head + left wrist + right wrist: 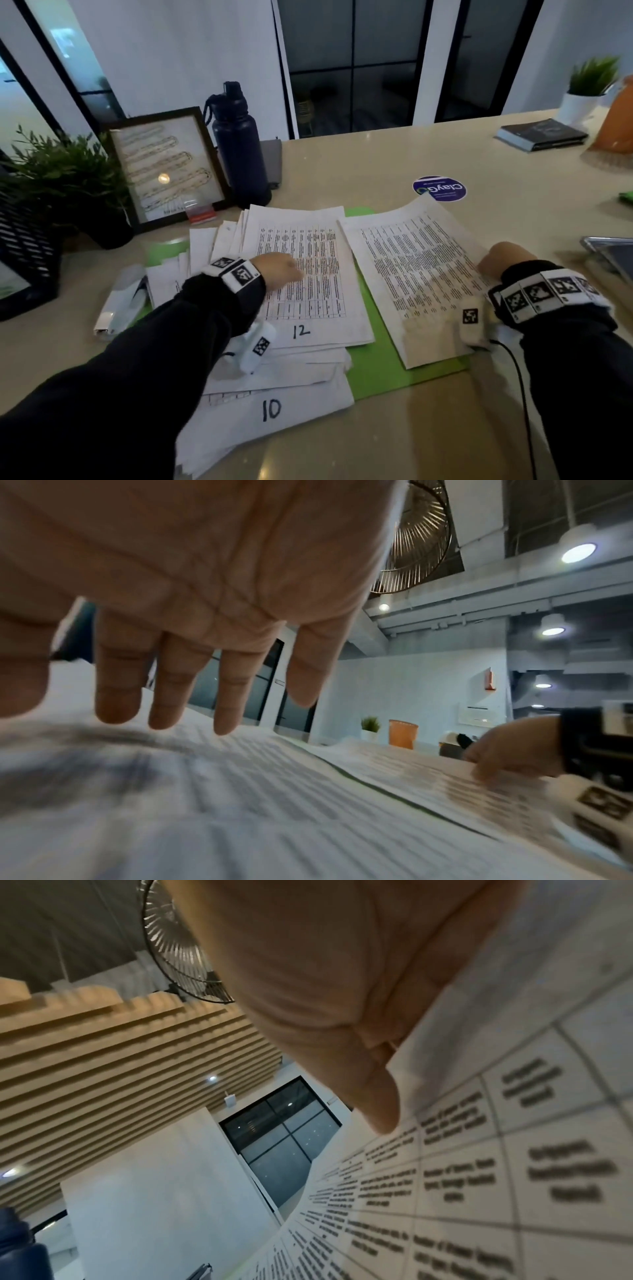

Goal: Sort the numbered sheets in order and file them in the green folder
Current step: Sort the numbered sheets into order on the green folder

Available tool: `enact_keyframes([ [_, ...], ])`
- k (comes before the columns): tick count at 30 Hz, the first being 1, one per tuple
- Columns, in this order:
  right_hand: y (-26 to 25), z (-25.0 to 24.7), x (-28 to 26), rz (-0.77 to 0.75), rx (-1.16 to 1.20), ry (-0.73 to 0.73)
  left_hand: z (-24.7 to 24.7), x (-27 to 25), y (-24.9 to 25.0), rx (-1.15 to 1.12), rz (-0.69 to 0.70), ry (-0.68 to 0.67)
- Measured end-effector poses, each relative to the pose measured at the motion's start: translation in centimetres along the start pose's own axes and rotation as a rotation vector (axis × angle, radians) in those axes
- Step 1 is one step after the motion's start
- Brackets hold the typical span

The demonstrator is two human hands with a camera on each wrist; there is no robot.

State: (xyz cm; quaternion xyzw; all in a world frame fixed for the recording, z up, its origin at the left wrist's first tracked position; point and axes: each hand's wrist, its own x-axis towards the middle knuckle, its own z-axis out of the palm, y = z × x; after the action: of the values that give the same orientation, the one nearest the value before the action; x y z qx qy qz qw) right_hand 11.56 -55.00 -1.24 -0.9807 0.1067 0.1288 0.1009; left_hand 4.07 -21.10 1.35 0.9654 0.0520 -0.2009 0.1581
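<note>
A green folder (pixel 376 359) lies open on the desk under the papers. On its left half sits a loose pile of printed sheets; the top sheet (pixel 325 301) is marked 12, and a lower sheet (pixel 291 407) marked 10 sticks out toward me. My left hand (pixel 281 270) hovers over sheet 12 with its fingers (pixel 120 691) straight, tips close to the paper (pixel 240 804). On the right half another printed sheet (pixel 411 274) lies askew. My right hand (pixel 503 257) pinches its right edge, thumb (pixel 380 1104) on top of the page (pixel 479 1177).
At the back left stand a navy bottle (pixel 239 154), a picture frame (pixel 168 164), a plant (pixel 61 178) and a black mesh tray (pixel 24 253). A white stapler-like object (pixel 120 305) lies left of the pile. A book (pixel 541 133) and a tablet (pixel 613 253) lie to the right.
</note>
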Motion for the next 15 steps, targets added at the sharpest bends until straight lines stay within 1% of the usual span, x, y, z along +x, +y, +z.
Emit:
enact_keyframes([
  [1, -0.3, -0.3, -0.7, 0.024, 0.038, 0.006, -0.4, -0.2, -1.3, -0.026, -0.032, 0.035],
  [3, -0.8, -0.9, -1.7, 0.04, 0.106, 0.09, -1.1, -0.8, -3.6, -0.137, -0.103, 0.108],
  [5, -1.6, -1.5, -3.3, -0.019, 0.186, 0.15, -1.4, -1.5, -5.6, -0.252, -0.171, 0.144],
  [6, -2.5, -1.9, -4.4, -0.076, 0.27, 0.139, -1.3, -1.8, -6.6, -0.303, -0.204, 0.145],
  [8, -5.1, -2.5, -6.4, -0.23, 0.475, 0.056, -0.8, -2.4, -8.0, -0.382, -0.269, 0.134],
  [10, -8.1, -2.0, -7.9, -0.349, 0.677, -0.131, -0.2, -2.7, -9.0, -0.45, -0.311, 0.12],
  [11, -9.6, -1.2, -8.4, -0.374, 0.73, -0.242, 0.0, -2.8, -9.3, -0.491, -0.318, 0.124],
  [12, -10.9, -0.1, -8.7, -0.384, 0.744, -0.342, 0.1, -3.1, -9.4, -0.524, -0.325, 0.128],
  [13, -12.1, 1.2, -8.8, -0.378, 0.712, -0.406, 0.2, -3.4, -9.4, -0.544, -0.329, 0.137],
  [15, -13.5, 3.7, -8.6, -0.337, 0.635, -0.438, 0.5, -3.7, -9.6, -0.581, -0.329, 0.134],
])
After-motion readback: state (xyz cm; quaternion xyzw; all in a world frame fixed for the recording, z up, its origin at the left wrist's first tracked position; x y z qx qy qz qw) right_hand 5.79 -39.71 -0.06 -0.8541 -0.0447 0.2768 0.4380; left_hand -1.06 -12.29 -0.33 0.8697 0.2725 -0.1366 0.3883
